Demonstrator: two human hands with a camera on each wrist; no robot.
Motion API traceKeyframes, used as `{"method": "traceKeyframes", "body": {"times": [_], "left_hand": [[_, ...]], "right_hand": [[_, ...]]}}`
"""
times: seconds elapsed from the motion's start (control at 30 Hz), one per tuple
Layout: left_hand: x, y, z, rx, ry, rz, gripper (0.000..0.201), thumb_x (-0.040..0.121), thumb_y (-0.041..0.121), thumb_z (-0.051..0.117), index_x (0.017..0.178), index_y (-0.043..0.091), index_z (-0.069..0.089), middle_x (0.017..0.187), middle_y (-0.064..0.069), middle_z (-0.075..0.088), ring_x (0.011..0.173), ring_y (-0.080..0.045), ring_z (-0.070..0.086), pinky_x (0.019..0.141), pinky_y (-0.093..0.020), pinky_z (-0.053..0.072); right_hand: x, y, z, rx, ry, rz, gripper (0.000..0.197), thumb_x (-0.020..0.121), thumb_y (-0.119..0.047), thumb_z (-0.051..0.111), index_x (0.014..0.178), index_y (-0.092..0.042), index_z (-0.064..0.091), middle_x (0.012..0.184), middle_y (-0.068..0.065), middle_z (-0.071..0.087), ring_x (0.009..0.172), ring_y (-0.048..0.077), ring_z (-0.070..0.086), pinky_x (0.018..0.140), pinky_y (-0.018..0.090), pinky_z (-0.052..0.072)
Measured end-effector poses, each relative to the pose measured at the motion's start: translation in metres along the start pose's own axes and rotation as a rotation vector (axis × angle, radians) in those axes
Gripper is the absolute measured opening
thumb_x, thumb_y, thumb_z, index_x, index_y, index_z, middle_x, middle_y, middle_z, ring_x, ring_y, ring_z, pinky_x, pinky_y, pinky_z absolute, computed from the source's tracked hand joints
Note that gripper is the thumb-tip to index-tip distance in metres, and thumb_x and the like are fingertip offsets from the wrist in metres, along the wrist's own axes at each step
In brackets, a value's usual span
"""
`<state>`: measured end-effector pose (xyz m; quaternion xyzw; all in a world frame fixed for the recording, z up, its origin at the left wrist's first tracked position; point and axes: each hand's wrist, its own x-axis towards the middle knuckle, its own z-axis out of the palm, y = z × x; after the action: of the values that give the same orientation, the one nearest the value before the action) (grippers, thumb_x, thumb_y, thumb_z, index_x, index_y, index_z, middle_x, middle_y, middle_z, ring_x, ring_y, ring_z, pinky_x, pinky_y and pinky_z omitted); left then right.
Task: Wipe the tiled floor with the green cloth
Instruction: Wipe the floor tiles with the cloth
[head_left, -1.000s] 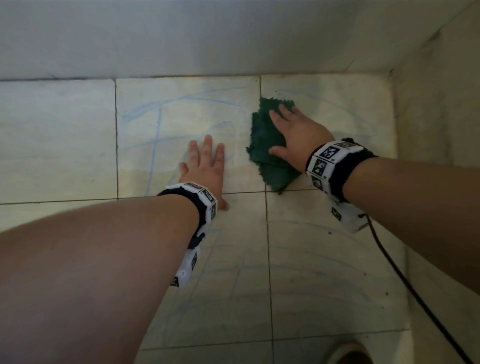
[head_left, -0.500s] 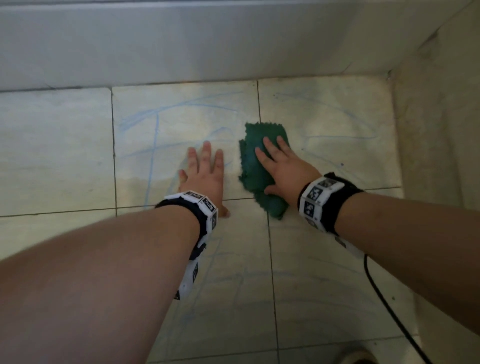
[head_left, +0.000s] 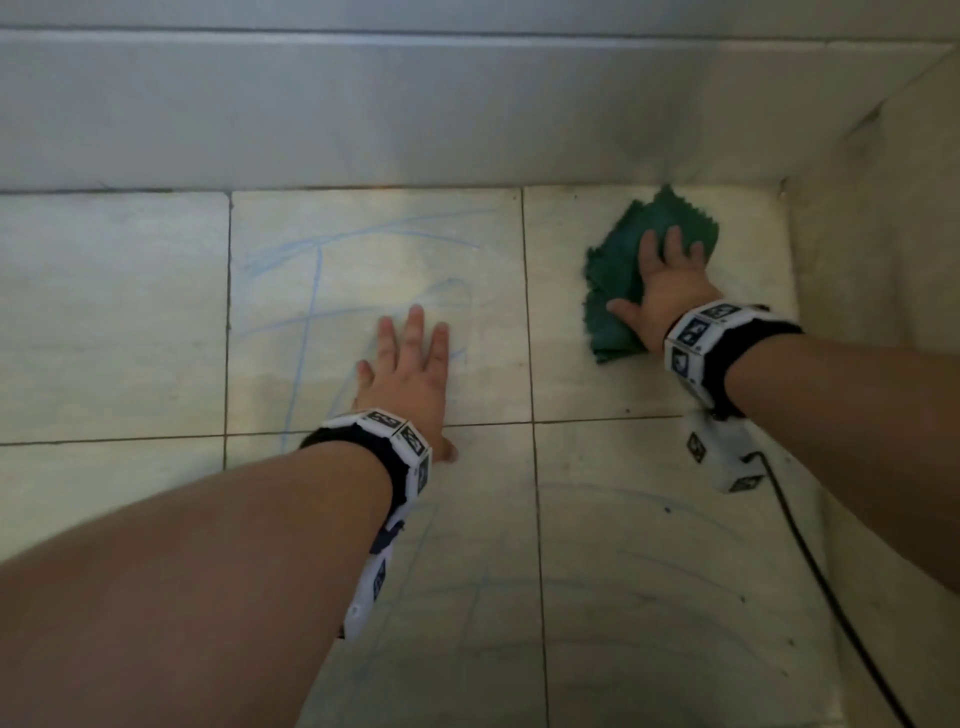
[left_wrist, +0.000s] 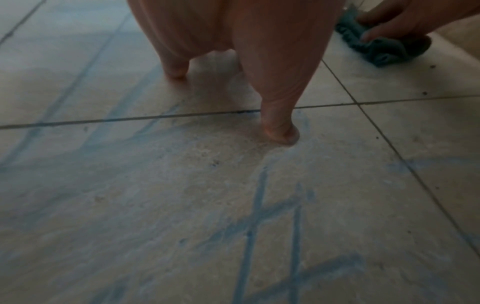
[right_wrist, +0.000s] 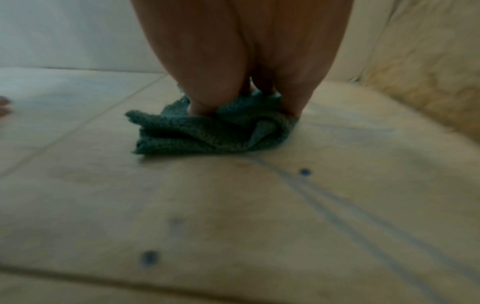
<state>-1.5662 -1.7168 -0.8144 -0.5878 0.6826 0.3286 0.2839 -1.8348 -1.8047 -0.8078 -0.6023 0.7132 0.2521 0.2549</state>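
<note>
Green cloth (head_left: 618, 270): dark green terry, bunched into loose folds, lying flat on the tiled floor (head_left: 363, 374) in the far right corner tile, its far edge close to the wall base. Floor: pale square tiles, thin dark grout lines, faint blue scribbles and arcs, scattered dark specks.

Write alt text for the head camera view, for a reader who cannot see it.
A person's right hand presses a crumpled green cloth onto the tiled floor near the far right corner, by the wall. The left hand rests flat on a tile scribbled with blue lines.
</note>
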Motion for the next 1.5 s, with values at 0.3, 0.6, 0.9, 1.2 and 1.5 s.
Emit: {"method": "traceKeyframes", "body": {"times": [0.3,0.6,0.9,1.2,1.5], "left_hand": [[0.0,0.001,0.001,0.03,0.01,-0.016,0.137,0.072,0.05,0.082,0.152,0.022,-0.025,0.153,-0.005,-0.042,0.145,-0.037,-0.029,0.119,-0.058,0.007],[-0.001,-0.001,0.002,0.021,0.033,-0.013,0.138,0.071,0.05,0.083,0.152,0.021,-0.025,0.153,-0.004,-0.042,0.144,-0.036,-0.03,0.119,-0.057,0.006],[-0.001,-0.001,0.002,0.03,0.062,-0.019,0.137,0.071,0.051,0.083,0.153,0.021,-0.022,0.155,-0.005,-0.04,0.146,-0.036,-0.028,0.12,-0.056,0.007],[-0.003,-0.002,0.0,0.021,0.042,-0.02,0.138,0.071,0.051,0.083,0.153,0.022,-0.024,0.154,-0.004,-0.041,0.145,-0.035,-0.029,0.119,-0.056,0.006],[0.0,-0.001,0.002,0.024,0.058,-0.004,0.139,0.069,0.052,0.084,0.153,0.022,-0.023,0.154,-0.005,-0.041,0.145,-0.036,-0.029,0.119,-0.058,0.007]], "right_hand": [[-0.013,-0.095,0.02,-0.109,0.011,-0.379,0.093,0.098,-0.051,0.052,0.158,-0.02,-0.011,0.164,0.008,-0.021,0.15,0.036,-0.017,0.124,0.043,0.001],[0.004,0.079,0.017,0.073,0.051,0.177,0.094,0.098,-0.057,0.047,0.158,-0.015,-0.013,0.165,0.013,-0.014,0.151,0.039,-0.004,0.124,0.044,0.006],[-0.062,-0.054,0.068,-0.014,0.032,-0.236,0.094,0.099,-0.054,0.046,0.156,-0.015,-0.018,0.162,0.016,-0.023,0.148,0.042,-0.021,0.123,0.046,-0.004],[-0.01,-0.002,0.028,-0.021,0.056,-0.045,0.093,0.099,-0.058,0.041,0.156,-0.011,-0.015,0.163,0.019,-0.019,0.149,0.042,-0.014,0.123,0.045,-0.004],[-0.049,0.044,0.048,0.068,-0.009,0.192,0.094,0.099,-0.057,0.042,0.156,-0.01,-0.016,0.164,0.018,-0.016,0.15,0.042,-0.008,0.122,0.049,0.012]]}}
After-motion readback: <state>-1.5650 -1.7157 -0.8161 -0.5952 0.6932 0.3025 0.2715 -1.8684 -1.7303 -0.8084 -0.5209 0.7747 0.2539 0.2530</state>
